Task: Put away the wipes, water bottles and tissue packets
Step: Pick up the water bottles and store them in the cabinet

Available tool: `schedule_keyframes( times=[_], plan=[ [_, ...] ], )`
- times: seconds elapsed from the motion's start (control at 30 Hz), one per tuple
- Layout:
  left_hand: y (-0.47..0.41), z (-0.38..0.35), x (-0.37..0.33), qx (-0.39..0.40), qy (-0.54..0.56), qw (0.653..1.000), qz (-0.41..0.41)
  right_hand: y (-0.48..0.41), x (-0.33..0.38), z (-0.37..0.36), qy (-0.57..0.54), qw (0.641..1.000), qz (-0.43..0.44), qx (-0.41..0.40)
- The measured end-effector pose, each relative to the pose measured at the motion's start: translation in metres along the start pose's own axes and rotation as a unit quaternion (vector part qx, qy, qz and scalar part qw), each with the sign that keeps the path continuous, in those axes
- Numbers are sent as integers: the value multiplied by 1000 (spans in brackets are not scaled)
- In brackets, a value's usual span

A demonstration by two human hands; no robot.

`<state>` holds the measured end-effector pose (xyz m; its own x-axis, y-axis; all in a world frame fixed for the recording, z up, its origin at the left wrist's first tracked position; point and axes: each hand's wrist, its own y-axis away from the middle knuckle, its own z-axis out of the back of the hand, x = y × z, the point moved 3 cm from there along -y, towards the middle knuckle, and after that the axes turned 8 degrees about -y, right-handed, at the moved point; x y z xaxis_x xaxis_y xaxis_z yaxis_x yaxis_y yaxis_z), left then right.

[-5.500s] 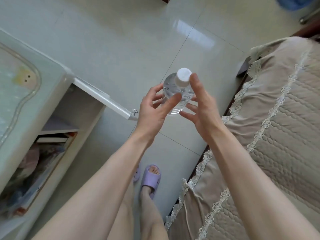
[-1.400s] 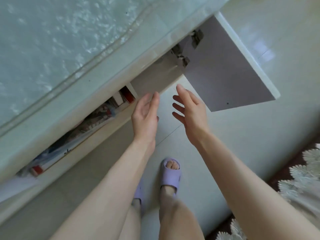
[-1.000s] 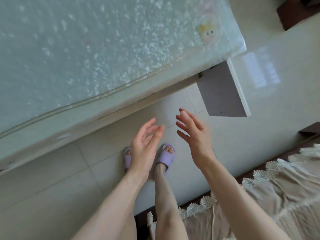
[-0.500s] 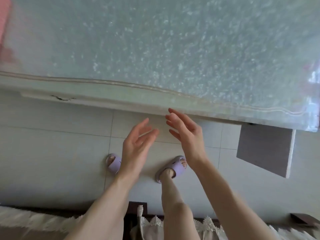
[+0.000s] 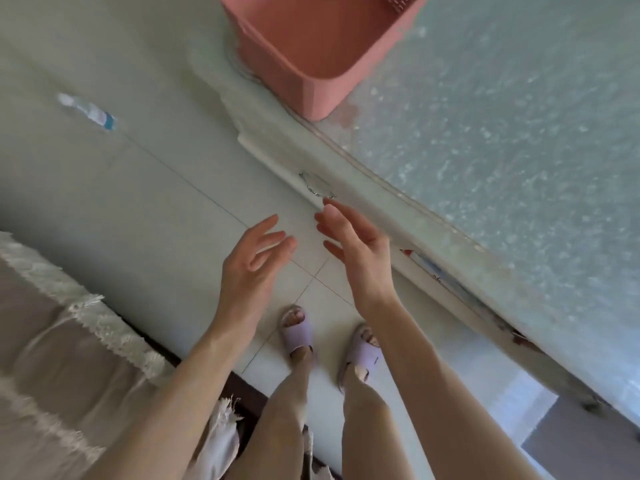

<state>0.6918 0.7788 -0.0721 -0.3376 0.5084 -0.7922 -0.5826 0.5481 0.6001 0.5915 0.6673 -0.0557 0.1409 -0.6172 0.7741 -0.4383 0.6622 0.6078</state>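
Clear plastic water bottle (image 5: 88, 112), blurred, seemingly lying flat: rolls easily; I'd grasp mid-body. Left hand (image 5: 254, 261), right hand (image 5: 356, 247) spread, empty.

Soft, even daylight, shadows faint. A bright glare patch sits on the floor tiles (image 5: 519, 403) at lower right. Motion blur smears the water bottle (image 5: 88, 112) at upper left and the pink basket (image 5: 311, 46) up top; wide-angle distortion bows the table edge (image 5: 398, 206).

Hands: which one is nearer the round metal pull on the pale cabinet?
The right hand: its fingertips lie just below the round metal pull; the left hand hangs open, farther off.
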Motion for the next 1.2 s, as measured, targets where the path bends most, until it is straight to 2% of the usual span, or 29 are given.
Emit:
schedule_keyframes(
  times=[0.2,0.47,0.8,1.03,1.2],
  plan=[
    [-39,86,-22,-91,60,994,-1,-46,15,-105,58,996,-5,64],
    [-114,193,-55,-175,103,979,13,-124,35,-244,114,982,-27,145],
    [-196,302,-64,-263,183,947,35,-206,15,-388,204,951,-63,223],
    [-236,365,-59,-279,213,935,56,-237,-1,-455,237,940,-74,235],
    [-281,422,-40,-267,230,932,90,-270,-21,-518,258,939,-93,208]
  ],
)
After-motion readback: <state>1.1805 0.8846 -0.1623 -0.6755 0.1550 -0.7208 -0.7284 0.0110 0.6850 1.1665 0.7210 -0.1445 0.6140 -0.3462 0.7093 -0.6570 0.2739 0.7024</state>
